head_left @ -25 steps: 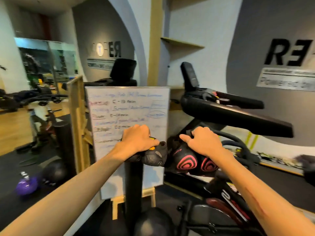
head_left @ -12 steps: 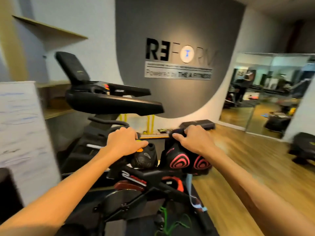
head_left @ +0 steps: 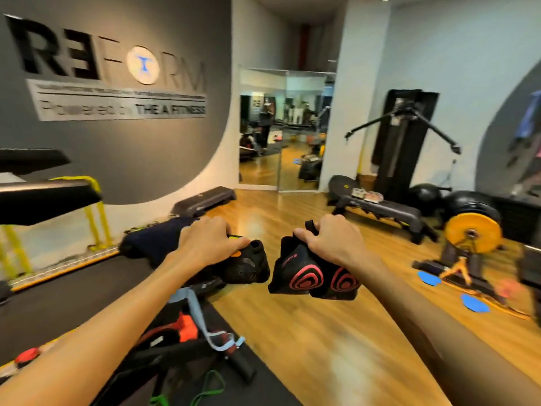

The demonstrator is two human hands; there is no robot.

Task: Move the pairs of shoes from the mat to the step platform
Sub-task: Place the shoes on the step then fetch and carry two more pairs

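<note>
Shoes in both hands, carried at chest height above the wood floor [head_left: 307, 341]. Left hand [head_left: 209, 244] clenched on black pair [head_left: 248, 266]; right hand [head_left: 336, 241] clenched on pink-spiral pair [head_left: 313, 279]. Step platform [head_left: 205, 200] lies ahead by the grey wall, well apart. Best approach: keep grip firm, walk clear of bike and bands on the black mat [head_left: 58, 291], set pairs side by side. Gym room, mirror beyond.

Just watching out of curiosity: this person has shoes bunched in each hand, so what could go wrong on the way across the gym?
The right hand pinches the pink-soled shoes only by their tops, so one could slip free. Straps and a green band on the floor mat could catch a foot. The step platform is not yet within reach.
</note>
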